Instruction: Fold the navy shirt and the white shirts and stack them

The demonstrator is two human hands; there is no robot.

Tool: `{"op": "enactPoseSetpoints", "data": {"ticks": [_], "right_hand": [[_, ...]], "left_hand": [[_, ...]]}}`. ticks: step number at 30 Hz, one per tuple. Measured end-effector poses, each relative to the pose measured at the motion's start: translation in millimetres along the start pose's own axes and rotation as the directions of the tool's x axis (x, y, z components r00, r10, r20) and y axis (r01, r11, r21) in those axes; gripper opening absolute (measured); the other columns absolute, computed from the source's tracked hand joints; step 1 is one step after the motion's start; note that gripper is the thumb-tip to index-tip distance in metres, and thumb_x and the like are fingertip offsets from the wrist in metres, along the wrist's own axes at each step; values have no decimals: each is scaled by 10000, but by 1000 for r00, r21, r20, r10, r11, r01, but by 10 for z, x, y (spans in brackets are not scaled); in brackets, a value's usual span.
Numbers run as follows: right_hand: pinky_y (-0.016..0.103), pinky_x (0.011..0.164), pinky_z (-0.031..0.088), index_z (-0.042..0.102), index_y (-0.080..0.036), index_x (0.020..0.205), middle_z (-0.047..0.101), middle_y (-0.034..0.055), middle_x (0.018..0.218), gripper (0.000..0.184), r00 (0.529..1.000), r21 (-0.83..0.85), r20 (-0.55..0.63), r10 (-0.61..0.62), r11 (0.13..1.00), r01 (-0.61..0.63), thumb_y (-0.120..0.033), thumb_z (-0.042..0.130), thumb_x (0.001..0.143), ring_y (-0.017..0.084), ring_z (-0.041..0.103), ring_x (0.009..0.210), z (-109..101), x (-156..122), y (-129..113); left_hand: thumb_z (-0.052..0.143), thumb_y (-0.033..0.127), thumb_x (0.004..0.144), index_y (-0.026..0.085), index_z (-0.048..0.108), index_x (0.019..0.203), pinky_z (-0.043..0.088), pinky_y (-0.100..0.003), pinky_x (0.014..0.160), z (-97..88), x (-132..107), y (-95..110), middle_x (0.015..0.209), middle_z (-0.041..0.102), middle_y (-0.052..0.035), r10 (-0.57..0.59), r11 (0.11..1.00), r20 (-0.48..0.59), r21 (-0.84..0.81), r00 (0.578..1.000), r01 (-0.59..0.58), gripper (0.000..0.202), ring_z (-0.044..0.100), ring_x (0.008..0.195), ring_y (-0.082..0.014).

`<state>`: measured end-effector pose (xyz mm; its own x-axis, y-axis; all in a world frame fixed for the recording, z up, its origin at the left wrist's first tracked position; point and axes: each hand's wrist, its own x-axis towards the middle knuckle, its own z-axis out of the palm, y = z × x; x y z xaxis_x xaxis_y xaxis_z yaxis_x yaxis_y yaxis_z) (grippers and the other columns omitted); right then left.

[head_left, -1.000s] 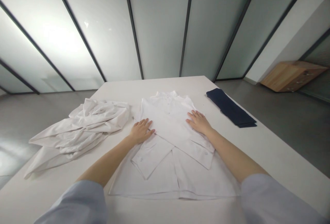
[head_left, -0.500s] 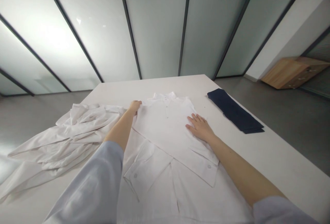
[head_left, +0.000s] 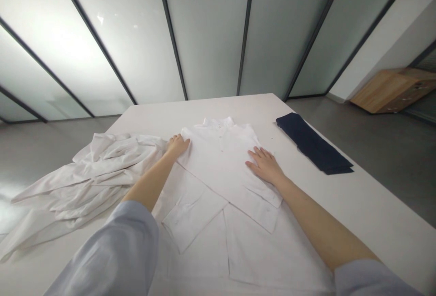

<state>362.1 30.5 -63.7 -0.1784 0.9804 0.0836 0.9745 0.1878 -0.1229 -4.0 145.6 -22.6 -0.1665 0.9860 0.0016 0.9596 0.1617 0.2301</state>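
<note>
A white collared shirt (head_left: 221,173) lies front up on the table, its collar at the far end and both sleeves folded across its front, one over the other. At the shirt's left side, below the shoulder, my left hand (head_left: 178,145) rests on the edge with the thumb apart from the fingers. My right hand (head_left: 265,165) lies flat on the shirt's right side, fingers spread. Neither hand grips the cloth. My left forearm crosses in front of part of the left side.
Crumpled white cloth (head_left: 98,182) is heaped on the left of the white table (head_left: 156,113), partly over its edge. A folded dark navy garment (head_left: 313,143) lies along the right edge. Beyond stand frosted glass panels (head_left: 207,32) and a wooden cabinet (head_left: 391,90).
My left hand has gone from pinching the shirt's left edge to resting on it with thumb apart. The crossed sleeves lie flatter, and the right hand stays in nearly the same place.
</note>
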Motion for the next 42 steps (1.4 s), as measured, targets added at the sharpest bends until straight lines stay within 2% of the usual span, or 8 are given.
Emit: {"op": "enactPoseSetpoints", "data": {"ticks": [6,12,17,20,25,28,33,42], "right_hand": [[496,1142,237,464,-218,1429,366,119,1539,599,1000,19,-1,5,1000,-5,-544,363,936,332,302,1417,5,24,7],[497,1128,266,484,-255,1412,399,93,1523,572,1000,9,-16,-15,1000,16,-545,372,932,320,332,1405,31,71,48],[480,1124,279,487,-227,1413,390,107,1527,581,1000,10,-6,-17,1000,17,-535,374,934,315,331,1406,5,76,33],[490,1125,276,489,-247,1410,399,94,1524,566,1000,13,-13,-17,1000,17,-530,375,934,314,336,1404,-8,75,20],[476,1132,267,482,-204,1419,376,125,1533,579,1000,26,11,-11,1000,10,-510,391,936,326,319,1410,-34,72,-8],[466,1139,257,486,-223,1416,380,107,1533,563,1000,35,11,-3,999,2,-507,405,936,317,317,1412,-36,74,-12],[453,1130,276,475,-210,1427,375,114,1535,576,1000,-3,24,1,1000,-1,-510,405,941,312,321,1411,-44,77,-18],[448,1135,273,471,-231,1433,378,96,1536,557,999,-39,26,28,999,-27,-502,374,955,292,327,1412,-101,47,-63]], "left_hand": [[585,358,772,144,673,803,495,-329,777,-103,-223,-391,843,721,-139,-54,939,81,-334,995,78,233,674,921,-293],[451,303,860,118,665,960,520,-296,686,-88,-327,-394,840,718,-92,-97,872,16,-480,995,92,300,678,830,-224],[501,248,834,114,672,940,494,-392,856,-164,-328,-384,969,718,-182,-137,922,-2,-366,991,127,242,655,1018,-312],[482,297,875,111,641,1093,454,-414,944,-197,-404,-363,1123,682,-211,-123,953,-16,-281,992,114,328,618,1114,-320],[396,434,931,128,459,1388,355,-397,1077,-153,-710,-227,1430,491,-179,157,988,-148,20,977,-156,554,455,1322,-295],[367,498,938,163,380,1463,278,-429,1131,-61,-857,-154,1551,331,-150,288,947,-56,166,956,-275,622,298,1426,-311],[255,568,956,180,308,1512,252,-475,1140,99,-881,-158,1596,213,-141,206,948,107,224,973,-225,680,224,1452,-342],[305,515,960,148,366,1482,263,-436,1149,99,-902,-185,1579,269,-144,200,955,31,219,979,-202,641,260,1446,-305]]}}
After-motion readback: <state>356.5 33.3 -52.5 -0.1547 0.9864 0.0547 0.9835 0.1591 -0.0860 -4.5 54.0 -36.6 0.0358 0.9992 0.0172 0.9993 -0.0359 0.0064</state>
